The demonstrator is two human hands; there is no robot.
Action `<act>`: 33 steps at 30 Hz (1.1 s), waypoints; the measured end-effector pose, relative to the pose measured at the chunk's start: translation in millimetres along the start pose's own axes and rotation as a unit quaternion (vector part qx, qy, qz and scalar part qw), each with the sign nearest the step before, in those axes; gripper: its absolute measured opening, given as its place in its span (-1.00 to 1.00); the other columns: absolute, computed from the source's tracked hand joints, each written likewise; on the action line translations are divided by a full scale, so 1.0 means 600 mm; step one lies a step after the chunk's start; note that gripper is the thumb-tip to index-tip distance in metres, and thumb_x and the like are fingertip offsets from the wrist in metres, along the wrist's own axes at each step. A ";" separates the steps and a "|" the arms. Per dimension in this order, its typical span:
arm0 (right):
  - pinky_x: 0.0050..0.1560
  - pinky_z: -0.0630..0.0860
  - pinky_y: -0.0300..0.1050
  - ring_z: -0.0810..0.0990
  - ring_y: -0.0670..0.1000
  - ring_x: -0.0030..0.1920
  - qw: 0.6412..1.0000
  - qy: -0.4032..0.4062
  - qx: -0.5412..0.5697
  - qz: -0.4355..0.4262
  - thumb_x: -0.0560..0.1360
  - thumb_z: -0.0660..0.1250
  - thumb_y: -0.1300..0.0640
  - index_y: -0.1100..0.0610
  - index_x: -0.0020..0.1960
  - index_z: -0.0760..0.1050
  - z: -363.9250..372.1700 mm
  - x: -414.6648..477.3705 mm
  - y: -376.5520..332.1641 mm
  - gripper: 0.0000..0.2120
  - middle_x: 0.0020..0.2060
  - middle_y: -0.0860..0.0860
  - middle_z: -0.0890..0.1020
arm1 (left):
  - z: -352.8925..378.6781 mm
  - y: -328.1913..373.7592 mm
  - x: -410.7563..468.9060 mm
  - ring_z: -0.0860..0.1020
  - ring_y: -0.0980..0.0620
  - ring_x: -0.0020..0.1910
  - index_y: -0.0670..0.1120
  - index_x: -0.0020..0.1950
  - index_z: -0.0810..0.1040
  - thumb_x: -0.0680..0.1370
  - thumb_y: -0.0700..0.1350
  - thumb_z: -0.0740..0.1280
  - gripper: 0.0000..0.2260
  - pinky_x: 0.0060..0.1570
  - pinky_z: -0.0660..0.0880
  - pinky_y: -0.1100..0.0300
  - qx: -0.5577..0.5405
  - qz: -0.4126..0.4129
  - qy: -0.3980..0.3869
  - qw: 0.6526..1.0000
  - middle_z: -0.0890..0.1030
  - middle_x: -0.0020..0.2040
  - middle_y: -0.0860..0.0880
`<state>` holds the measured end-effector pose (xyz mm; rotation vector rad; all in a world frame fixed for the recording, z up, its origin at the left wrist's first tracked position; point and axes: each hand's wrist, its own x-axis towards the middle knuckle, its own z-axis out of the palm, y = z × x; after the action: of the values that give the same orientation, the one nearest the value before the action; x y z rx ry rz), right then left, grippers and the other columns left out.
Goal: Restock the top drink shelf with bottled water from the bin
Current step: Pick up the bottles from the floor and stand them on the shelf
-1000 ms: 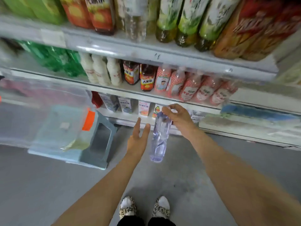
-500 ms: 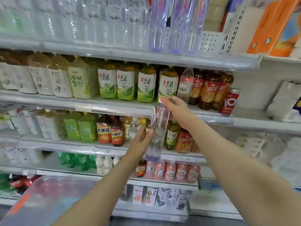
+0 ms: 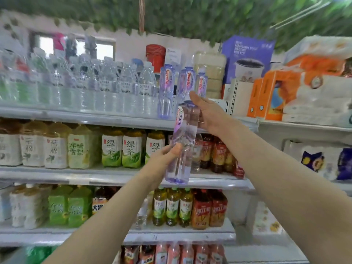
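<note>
A tall clear water bottle [image 3: 182,145] with a purple cap and base stands upright in the air in front of the shelves, just below the top drink shelf [image 3: 106,119]. My left hand [image 3: 162,162] grips its lower half. My right hand [image 3: 207,113] wraps its upper part near the cap. Three matching purple-tinted bottles [image 3: 167,90] stand at the right end of the top shelf, directly behind the one I hold. The bin is out of view.
Rows of clear water bottles [image 3: 106,86] fill the top shelf to the left. Green tea bottles [image 3: 122,147] and red drinks [image 3: 219,155] line the shelves below. Orange tissue packs [image 3: 276,96] and a purple box [image 3: 247,58] sit to the right.
Both hands have raised the bottle from floor level to just under the top shelf. My left hand went from open beside it to gripping its lower half. The view tilted upward.
</note>
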<state>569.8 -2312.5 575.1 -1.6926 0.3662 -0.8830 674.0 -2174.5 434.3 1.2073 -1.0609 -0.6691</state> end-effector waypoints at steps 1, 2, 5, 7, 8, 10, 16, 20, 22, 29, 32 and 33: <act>0.02 0.68 0.06 0.72 0.06 0.01 1.000 0.002 0.005 0.004 0.37 0.52 -0.31 0.02 0.07 0.68 -0.005 0.008 -0.009 -0.54 0.05 0.03 0.74 | 0.005 0.008 0.011 0.61 -0.07 0.20 0.01 0.29 0.59 0.33 0.38 0.42 -0.34 0.34 0.39 -0.13 -0.010 0.008 -0.005 1.000 0.69 0.15 0.00; -0.09 0.67 -0.03 0.72 0.03 -0.09 1.000 0.002 0.005 0.007 0.42 0.50 -0.29 0.03 0.06 0.69 -0.012 0.016 -0.015 -0.57 -0.04 0.01 0.75 | 0.010 0.016 0.022 0.64 -0.05 0.15 0.00 0.24 0.61 0.33 0.34 0.44 -0.39 0.31 0.43 -0.11 -0.016 0.014 -0.006 1.000 0.70 0.11 -0.01; 0.02 0.64 0.00 0.70 0.03 -0.01 1.000 0.007 -0.028 0.001 0.43 0.44 -0.34 0.03 0.12 0.70 -0.034 0.034 -0.032 -0.50 0.03 0.01 0.75 | 0.034 0.035 0.051 0.69 -0.03 0.01 -0.05 0.15 0.63 0.33 0.27 0.49 -0.47 0.13 0.54 -0.06 -0.022 0.033 0.013 0.999 0.72 0.01 -0.04; 0.15 0.59 0.08 0.62 0.06 0.20 0.996 0.028 -0.079 -0.009 0.37 0.43 -0.41 0.03 0.30 0.60 -0.047 0.040 -0.043 -0.32 0.23 0.03 0.66 | 0.054 0.047 0.076 0.69 -0.04 -0.01 -0.07 0.12 0.62 0.30 0.23 0.51 -0.48 0.08 0.57 -0.01 -0.019 0.051 0.057 0.997 0.72 -0.01 -0.04; 0.10 0.59 0.04 0.59 0.04 0.24 0.992 0.036 -0.116 -0.022 0.37 0.43 -0.42 0.04 0.36 0.54 -0.051 0.042 -0.049 -0.27 0.28 0.01 0.62 | 0.063 0.051 0.091 0.68 -0.03 0.00 -0.05 0.09 0.61 0.29 0.21 0.53 -0.50 0.07 0.57 0.03 -0.007 0.061 0.084 0.995 0.72 -0.01 -0.02; -0.10 0.60 -0.10 0.56 0.02 0.23 0.983 0.047 -0.171 -0.049 0.39 0.47 -0.35 0.01 0.48 0.43 -0.063 0.049 -0.057 -0.22 0.34 -0.05 0.54 | 0.079 0.063 0.126 0.65 0.01 0.01 0.01 0.06 0.57 0.32 0.16 0.57 -0.57 0.02 0.54 0.15 0.024 0.079 0.132 0.988 0.68 0.01 0.00; -0.22 0.69 -0.08 0.69 -0.05 -0.02 0.972 0.074 -0.176 -0.135 0.38 0.61 -0.08 -0.08 0.14 0.57 -0.120 0.109 -0.091 -0.61 0.09 -0.08 0.64 | 0.119 0.108 0.235 0.57 0.05 0.07 -0.03 0.28 0.44 0.32 0.18 0.58 -0.36 -0.07 0.52 0.25 0.077 0.138 0.168 0.973 0.58 0.10 0.03; -0.45 0.57 -0.25 0.67 -0.16 -0.23 0.969 0.076 -0.160 -0.171 0.42 0.60 0.02 0.07 0.36 0.51 -0.158 0.175 -0.116 -0.44 0.06 0.00 0.64 | 0.110 0.139 0.302 0.51 0.20 0.08 0.05 0.36 0.42 0.47 0.28 0.38 -0.45 0.07 0.44 0.20 0.039 0.143 0.125 0.981 0.54 0.16 0.11; -0.44 0.56 -0.28 0.63 -0.16 -0.16 0.967 0.076 -0.158 -0.182 0.43 0.59 0.03 0.10 0.49 0.40 -0.177 0.213 -0.117 -0.30 0.14 0.05 0.61 | 0.103 0.140 0.334 0.50 0.11 0.24 0.12 0.40 0.40 0.53 0.32 0.27 -0.50 0.29 0.42 0.05 0.014 0.133 0.106 0.985 0.52 0.29 0.09; -0.46 0.50 -0.36 0.64 -0.34 -0.34 0.971 0.029 -0.147 -0.187 0.47 0.56 0.09 -0.09 0.07 0.56 -0.216 0.308 -0.084 -0.74 -0.18 -0.24 0.59 | 0.119 0.118 0.394 0.21 0.06 0.55 0.36 0.51 0.22 0.40 0.52 0.09 -0.31 0.52 0.17 -0.13 0.075 0.127 0.081 0.986 0.24 0.55 0.21; -0.47 0.49 -0.38 0.65 -0.31 -0.36 0.976 0.015 -0.126 -0.176 0.47 0.56 0.11 -0.14 0.05 0.52 -0.223 0.332 -0.066 -0.71 -0.26 -0.22 0.66 | 0.123 0.108 0.411 0.21 0.06 0.54 0.33 0.53 0.19 0.39 0.53 0.08 -0.26 0.52 0.18 -0.13 0.087 0.120 0.086 0.985 0.22 0.56 0.21; -0.48 0.49 -0.38 0.64 -0.31 -0.37 0.977 0.013 -0.120 -0.174 0.47 0.56 0.11 -0.16 0.01 0.50 -0.225 0.340 -0.061 -0.71 -0.32 -0.25 0.65 | 0.123 0.105 0.416 0.23 0.07 0.54 0.32 0.54 0.19 0.39 0.53 0.08 -0.26 0.51 0.19 -0.13 0.087 0.119 0.092 0.985 0.23 0.56 0.20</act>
<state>602.5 -2526.2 694.7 -2.0076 0.2004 -1.1544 697.4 -2406.2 567.3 1.2419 -1.1020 -0.2783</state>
